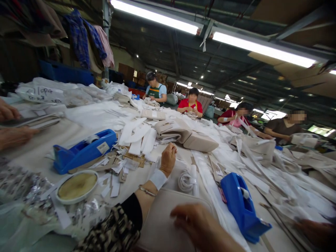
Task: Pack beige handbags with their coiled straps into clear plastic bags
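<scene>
A beige bag (162, 224) lies flat right in front of me, with a coiled cord in a clear plastic packet (185, 182) at its far edge. My left hand (168, 159) reaches past the bag, fingers curled closed, beside the packet; what they hold, if anything, is hidden. My right hand (193, 220) hovers over or rests on the bag's right side. Motion blurs its fingers, so its grip is unclear. Beyond my left hand lie folded beige bags (186, 134).
Blue tape dispensers stand left (86, 148) and right (240, 206). Near the left one are a round dish with a yellowish pad (77, 186), paper tags (115, 185) and white strips (135, 136). Another person's hands (15, 136) work at far left; several people sit across the table.
</scene>
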Available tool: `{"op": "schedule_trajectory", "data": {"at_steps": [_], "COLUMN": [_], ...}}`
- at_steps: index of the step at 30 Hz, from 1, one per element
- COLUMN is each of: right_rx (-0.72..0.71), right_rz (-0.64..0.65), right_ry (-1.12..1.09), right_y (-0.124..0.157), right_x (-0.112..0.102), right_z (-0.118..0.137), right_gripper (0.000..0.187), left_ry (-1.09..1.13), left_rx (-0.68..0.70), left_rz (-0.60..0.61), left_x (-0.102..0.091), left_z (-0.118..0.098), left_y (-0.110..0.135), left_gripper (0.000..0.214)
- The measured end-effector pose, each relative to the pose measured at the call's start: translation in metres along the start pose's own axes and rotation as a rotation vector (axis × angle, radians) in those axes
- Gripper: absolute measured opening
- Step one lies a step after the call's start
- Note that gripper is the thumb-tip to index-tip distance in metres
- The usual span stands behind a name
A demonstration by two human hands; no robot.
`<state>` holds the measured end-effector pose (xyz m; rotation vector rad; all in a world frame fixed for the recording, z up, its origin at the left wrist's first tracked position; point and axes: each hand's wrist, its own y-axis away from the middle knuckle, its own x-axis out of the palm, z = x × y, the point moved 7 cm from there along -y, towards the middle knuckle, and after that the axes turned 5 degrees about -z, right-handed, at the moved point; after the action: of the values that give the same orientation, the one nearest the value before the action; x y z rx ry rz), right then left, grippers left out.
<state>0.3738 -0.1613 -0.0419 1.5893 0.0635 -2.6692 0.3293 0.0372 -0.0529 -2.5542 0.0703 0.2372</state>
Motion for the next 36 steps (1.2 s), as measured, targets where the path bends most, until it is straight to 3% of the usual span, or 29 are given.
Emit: {"op": "schedule_trajectory", "data": {"at_steps": [5, 10, 16, 24, 31, 36], "right_rx": [0.221, 0.281, 0.354, 0.343, 0.308, 0.244], "right_rz": [-0.242, -0.272, -0.305, -0.484, -0.517, -0.670], "right_ry": [0.412, 0.431, 0.207, -0.353, -0.647, -0.715], "right_y": [-0.064, -0.102, -0.129, -0.165, -0.160, -0.157], "right_x": [-0.037, -0.038, -0.028, -0.032, -0.035, -0.056], "right_z": [-0.035, -0.051, -0.063, -0.085, -0.075, -0.069], "right_gripper": [0.028, 0.022, 0.012, 0.023, 0.027, 0.036], "left_ry": [0.141, 0.220, 0.217, 0.164, 0.226, 0.252], "left_rx": [-0.043, -0.063, -0.067, -0.072, -0.109, -0.174], "left_rz": [0.036, 0.040, 0.001, -0.175, -0.103, 0.009], "left_x": [0.007, 0.009, 0.004, -0.014, -0.006, 0.005], "left_z": [0.006, 0.009, 0.007, 0.008, 0.012, 0.021], "left_y": [0.001, 0.001, 0.000, -0.002, -0.003, -0.002], "left_gripper": [0.024, 0.024, 0.024, 0.011, 0.016, 0.031]}}
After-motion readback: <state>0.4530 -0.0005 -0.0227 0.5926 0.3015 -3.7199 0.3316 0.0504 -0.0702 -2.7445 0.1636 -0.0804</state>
